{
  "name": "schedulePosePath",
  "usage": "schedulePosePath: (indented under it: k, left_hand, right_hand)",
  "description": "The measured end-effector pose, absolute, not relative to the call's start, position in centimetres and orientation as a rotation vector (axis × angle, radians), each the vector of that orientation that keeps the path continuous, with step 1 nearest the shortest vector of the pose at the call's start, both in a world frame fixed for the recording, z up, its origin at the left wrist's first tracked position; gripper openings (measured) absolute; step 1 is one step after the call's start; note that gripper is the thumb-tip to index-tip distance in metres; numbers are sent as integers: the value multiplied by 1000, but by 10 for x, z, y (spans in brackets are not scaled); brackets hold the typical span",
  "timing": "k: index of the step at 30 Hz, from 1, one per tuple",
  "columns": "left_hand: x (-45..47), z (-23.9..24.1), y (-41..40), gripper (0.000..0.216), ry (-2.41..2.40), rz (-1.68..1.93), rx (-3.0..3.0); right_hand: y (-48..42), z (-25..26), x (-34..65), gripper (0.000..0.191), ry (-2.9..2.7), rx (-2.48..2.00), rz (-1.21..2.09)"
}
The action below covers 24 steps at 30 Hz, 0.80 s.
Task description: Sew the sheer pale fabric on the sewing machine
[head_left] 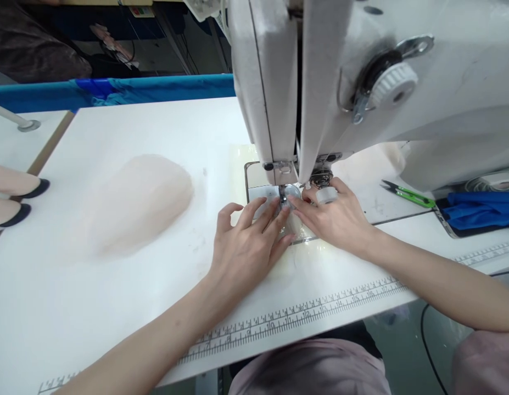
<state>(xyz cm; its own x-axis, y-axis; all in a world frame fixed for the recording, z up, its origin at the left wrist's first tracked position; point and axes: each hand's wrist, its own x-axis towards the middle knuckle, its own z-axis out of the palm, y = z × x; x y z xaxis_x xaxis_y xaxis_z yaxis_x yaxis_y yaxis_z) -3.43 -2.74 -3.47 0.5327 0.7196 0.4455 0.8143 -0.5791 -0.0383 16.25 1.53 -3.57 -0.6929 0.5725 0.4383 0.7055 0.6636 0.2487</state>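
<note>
My left hand [248,244] rests on the sewing machine's bed with its fingers spread, their tips beside the presser foot [283,193]. From the other side my right hand [339,222] reaches in, its fingers stretched toward the same foot and partly hidden behind a white round part [326,195] of the machine. Shiny see-through material seems to lie around the metal needle plate [258,178]; whether cloth lies under my fingertips I cannot make out. The white sewing machine head [274,82] stands over both hands.
Sheer beige fabric [151,203] lies left on the white table. Green thread snips [410,196], a phone-like dark object [452,222] and blue cloth [485,209] lie right. Two pale black-tipped shapes [11,184] are far left. A ruler strip [279,325] runs along the front edge. Another person's hand [110,43] shows beyond.
</note>
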Motion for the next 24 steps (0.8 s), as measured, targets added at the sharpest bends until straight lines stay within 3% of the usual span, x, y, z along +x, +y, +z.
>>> schedulePosePath:
  k: [9,12,14,17,19,21,24]
  left_hand:
    - [-35,-36,-25,34,-1348,-481,-2547]
    - [-38,-25,-29,33,-1320,-527,-2578]
    - [-40,-12,-37,29,-1330,-542,-2686]
    - [-42,4,-52,33,-1405,-339,-2949]
    - [-41,6,-58,25,-1419,-192,-2980]
    - [-38,1,-58,19,-1421,-146,-2905]
    - [-34,-7,-48,27,-1506,-218,-2867]
  right_hand:
    - [15,-28,163,21,-2614,-1082,-450]
    - [10,-10,169,20,-2658,-1113,-193]
    - [6,4,175,15,-2736,-1073,149]
    - [3,17,182,14,-2863,-955,550]
    - [2,20,183,4,-2875,-958,619]
    - [2,19,182,12,-2819,-999,650]
    - [2,16,180,14,-2690,-1044,740]
